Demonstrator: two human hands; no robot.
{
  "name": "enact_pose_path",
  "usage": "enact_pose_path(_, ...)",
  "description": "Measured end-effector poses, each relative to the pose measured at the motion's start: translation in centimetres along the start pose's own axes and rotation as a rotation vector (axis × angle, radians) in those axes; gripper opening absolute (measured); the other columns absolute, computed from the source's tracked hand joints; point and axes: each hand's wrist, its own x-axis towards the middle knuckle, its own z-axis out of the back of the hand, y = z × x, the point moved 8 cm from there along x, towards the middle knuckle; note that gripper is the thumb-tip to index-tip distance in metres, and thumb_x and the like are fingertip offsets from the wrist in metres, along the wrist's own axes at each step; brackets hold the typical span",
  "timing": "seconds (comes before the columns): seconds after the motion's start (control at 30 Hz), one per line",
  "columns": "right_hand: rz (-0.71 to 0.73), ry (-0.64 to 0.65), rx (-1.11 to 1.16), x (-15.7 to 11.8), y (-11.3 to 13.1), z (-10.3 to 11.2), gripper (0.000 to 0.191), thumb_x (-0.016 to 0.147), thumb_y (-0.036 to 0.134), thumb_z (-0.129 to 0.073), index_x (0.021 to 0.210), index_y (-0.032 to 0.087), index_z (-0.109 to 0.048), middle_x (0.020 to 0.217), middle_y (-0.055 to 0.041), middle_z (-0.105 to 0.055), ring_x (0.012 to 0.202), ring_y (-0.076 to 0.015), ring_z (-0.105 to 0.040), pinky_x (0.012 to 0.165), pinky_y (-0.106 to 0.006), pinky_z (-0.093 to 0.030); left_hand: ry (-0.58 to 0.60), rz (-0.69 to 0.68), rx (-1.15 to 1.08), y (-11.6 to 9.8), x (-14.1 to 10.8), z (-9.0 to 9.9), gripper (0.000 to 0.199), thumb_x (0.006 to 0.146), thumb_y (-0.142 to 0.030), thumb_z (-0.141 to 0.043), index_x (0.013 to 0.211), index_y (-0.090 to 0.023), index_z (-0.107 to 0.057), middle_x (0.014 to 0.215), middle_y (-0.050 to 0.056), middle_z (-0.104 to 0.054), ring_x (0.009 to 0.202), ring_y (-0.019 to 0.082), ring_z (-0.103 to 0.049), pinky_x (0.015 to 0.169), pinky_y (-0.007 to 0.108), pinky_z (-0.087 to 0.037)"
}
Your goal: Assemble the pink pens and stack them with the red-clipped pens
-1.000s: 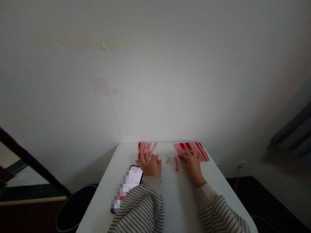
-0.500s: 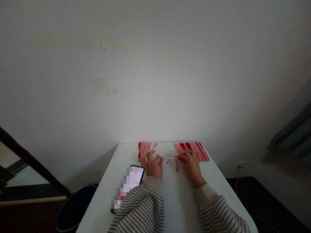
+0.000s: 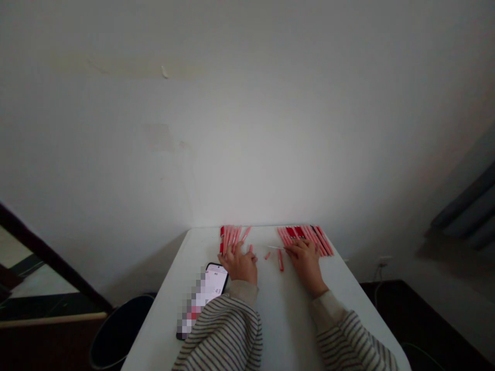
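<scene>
My right hand pinches one end of a thin white pen refill, whose free end points left over the table. Below the refill lie a pink-red pen barrel piece and a small pink piece. My left hand rests with fingers apart at the near end of the left row of pink pens. By its thumb is a short pink pen part; whether they touch I cannot tell. The right row of pink and red pens runs beyond my right hand, which partly covers it.
A phone with a lit screen lies left of my left forearm on the white table. The table's far edge meets the wall. A dark bin stands on the floor to the left.
My left hand has let go of the refill's left end and moved slightly left, its fingers spreading. The refill stays in my right hand, now tilted a little.
</scene>
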Motion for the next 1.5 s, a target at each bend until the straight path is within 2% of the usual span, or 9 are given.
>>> enact_pose_path(0.2, -0.006, -0.01, 0.031, 0.0, -0.3, -0.2, 0.022, 0.086, 0.034, -0.051, 0.091, 0.029, -0.072, 0.101, -0.005, -0.066, 0.108, -0.028, -0.042, 0.099, -0.054, -0.019, -0.003, 0.005, 0.014, -0.1, 0.0, 0.4, 0.008, 0.07, -0.028, -0.068, 0.074, -0.033, -0.072, 0.128, -0.003, -0.056, 0.128, 0.03, -0.033, 0.107, 0.064, -0.016)
enact_pose_path(0.37, -0.009, -0.025, 0.04, 0.0, -0.3, 0.2, 0.02, 0.086, 0.031, -0.053, 0.089, 0.029, -0.072, 0.1, -0.0028, -0.066, 0.108, -0.0265, -0.042, 0.1, -0.052, -0.018, -0.038, -0.012, 0.018, -0.1, -0.1, 0.4, 0.009, 0.068, -0.028, -0.07, 0.075, -0.033, -0.071, 0.126, -0.002, -0.057, 0.127, 0.03, -0.036, 0.106, 0.066, -0.017)
enact_pose_path(0.63, 0.031, -0.009, 0.018, 0.0, 1.2, 0.9, 0.016, 0.085, 0.033, -0.057, 0.089, 0.033, -0.072, 0.1, -0.0014, -0.066, 0.108, -0.0265, -0.042, 0.101, -0.054, -0.015, -0.048, -0.077, -0.056, -0.6, 0.0, 0.6, 0.021, 0.064, -0.026, -0.074, 0.083, -0.034, -0.071, 0.122, -0.001, -0.059, 0.122, 0.029, -0.04, 0.105, 0.061, -0.024)
enact_pose_path(0.7, 0.057, -0.008, 0.014, 0.0, 1.7, 1.0, 0.014, 0.084, 0.033, -0.059, 0.089, 0.034, -0.072, 0.098, -0.0007, -0.066, 0.108, -0.0258, -0.042, 0.102, -0.054, -0.014, -0.035, -0.106, -0.088, -0.9, -0.1, 0.7, 0.022, 0.064, -0.027, -0.074, 0.084, -0.035, -0.072, 0.121, 0.0, -0.059, 0.123, 0.03, -0.04, 0.105, 0.062, -0.022)
enact_pose_path(0.83, 0.095, -0.014, 0.002, 0.0, 2.4, 1.2, 0.013, 0.083, 0.031, -0.061, 0.088, 0.036, -0.072, 0.097, -0.0005, -0.066, 0.108, -0.0257, -0.042, 0.102, -0.055, -0.013, -0.003, -0.114, -0.101, -1.2, -0.3, 0.6, 0.014, 0.065, -0.029, -0.074, 0.078, -0.035, -0.073, 0.121, 0.0, -0.06, 0.124, 0.032, -0.04, 0.106, 0.064, -0.015)
enact_pose_path(1.03, 0.123, -0.022, 0.005, -0.2, 3.0, 1.4, 0.014, 0.082, 0.031, -0.062, 0.09, 0.038, -0.071, 0.097, 0.0008, -0.065, 0.109, -0.0248, -0.043, 0.104, -0.057, -0.011, 0.023, -0.126, -0.098, -1.3, -0.5, 0.9, 0.005, 0.069, -0.031, -0.07, 0.072, -0.034, -0.072, 0.119, -0.001, -0.06, 0.123, 0.029, -0.04, 0.108, 0.061, -0.015)
enact_pose_path(1.27, 0.072, -0.037, -0.044, 0.0, 1.7, 0.7, 0.033, 0.084, 0.03, -0.058, 0.117, 0.035, -0.06, 0.113, -0.0033, -0.062, 0.113, -0.028, -0.041, 0.102, -0.063, -0.014, -0.054, -0.073, -0.126, -0.9, -0.7, 1.6, 0.011, 0.076, -0.027, -0.06, 0.078, -0.027, -0.07, 0.119, 0.003, -0.059, 0.119, 0.024, -0.043, 0.107, 0.054, -0.021)
enact_pose_path(1.37, 0.056, -0.033, -0.075, -0.1, 1.3, 0.4, 0.034, 0.083, 0.03, -0.058, 0.118, 0.034, -0.059, 0.115, -0.0037, -0.061, 0.113, -0.0287, -0.041, 0.102, -0.064, -0.013, -0.066, -0.052, -0.111, -0.8, -0.8, 1.7, 0.013, 0.075, -0.024, -0.058, 0.079, -0.023, -0.07, 0.119, 0.004, -0.059, 0.119, 0.025, -0.044, 0.106, 0.053, -0.023)
enact_pose_path(1.5, 0.036, -0.017, -0.107, -0.1, 1.2, 0.3, 0.035, 0.084, 0.031, -0.056, 0.118, 0.032, -0.059, 0.115, -0.0052, -0.06, 0.114, -0.0292, -0.041, 0.103, -0.065, -0.013, -0.035, -0.062, -0.058, -1.0, -1.0, 1.2, 0.019, 0.07, -0.023, -0.059, 0.087, -0.024, -0.069, 0.121, 0.004, -0.059, 0.121, 0.026, -0.042, 0.108, 0.057, -0.018)
